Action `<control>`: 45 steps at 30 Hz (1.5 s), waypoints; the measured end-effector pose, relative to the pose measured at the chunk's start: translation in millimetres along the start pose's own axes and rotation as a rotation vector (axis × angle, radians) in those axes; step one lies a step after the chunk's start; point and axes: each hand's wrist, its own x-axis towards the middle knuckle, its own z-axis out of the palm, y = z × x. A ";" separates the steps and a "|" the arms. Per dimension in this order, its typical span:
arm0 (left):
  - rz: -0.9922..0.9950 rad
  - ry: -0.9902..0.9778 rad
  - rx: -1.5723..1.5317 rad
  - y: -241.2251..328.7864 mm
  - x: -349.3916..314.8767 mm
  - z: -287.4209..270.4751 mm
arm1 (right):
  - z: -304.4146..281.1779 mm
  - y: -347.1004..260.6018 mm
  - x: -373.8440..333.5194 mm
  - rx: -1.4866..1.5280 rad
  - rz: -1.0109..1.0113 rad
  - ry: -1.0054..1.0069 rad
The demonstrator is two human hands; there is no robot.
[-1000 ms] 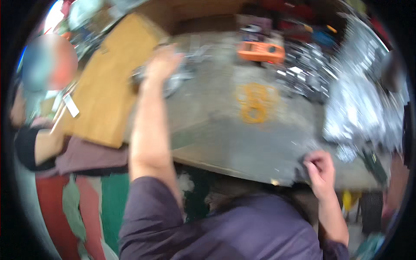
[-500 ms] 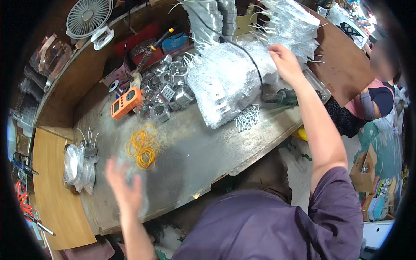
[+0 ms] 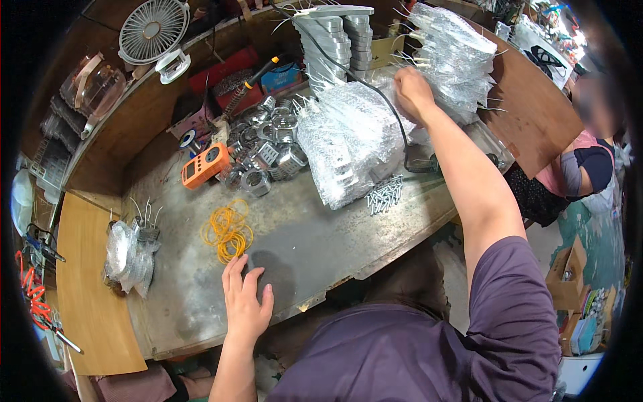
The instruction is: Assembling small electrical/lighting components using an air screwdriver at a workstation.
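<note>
My left hand (image 3: 248, 301) is open over the near part of the bench. Its fingertips are just below a tangle of orange-yellow rubber bands (image 3: 229, 231) and it holds nothing. My right hand (image 3: 414, 92) reaches out behind a pile of bubble-wrapped parts (image 3: 355, 141), its fingers curled downward. Whatever they grip is hidden. A second stack of bubble-wrapped parts (image 3: 455, 57) with white wires rises beside that hand. Several screws (image 3: 385, 195) lie heaped in front of the pile, and a black cable (image 3: 385, 94) runs across it.
Bare metal rings (image 3: 268, 144) lie heaped beside an orange meter (image 3: 205, 165). Stacked metal parts (image 3: 328, 50) stand behind. A wrapped bundle (image 3: 130, 258) sits at the bench's left, a fan (image 3: 154, 32) at its back. Another person (image 3: 583, 157) is at the right.
My left hand has moved right to just below the rubber bands. My right hand has shifted slightly left, its fingers now more curled. The whole view has shifted a little.
</note>
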 end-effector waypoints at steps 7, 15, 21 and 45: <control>-0.032 0.004 -0.018 -0.8 -3.3 2.0 | -45.1 -20.0 -2.9 0.333 0.245 0.415; 0.010 0.008 -0.121 15.8 -1.4 -2.6 | -161.0 -98.0 -37.2 0.542 -0.083 0.684; 0.090 -0.039 -1.136 91.6 41.7 -0.4 | -187.2 -216.4 -90.5 0.796 -0.379 0.569; 0.067 0.224 -0.568 41.9 34.2 5.3 | -127.6 -256.1 -199.5 1.124 -0.310 0.112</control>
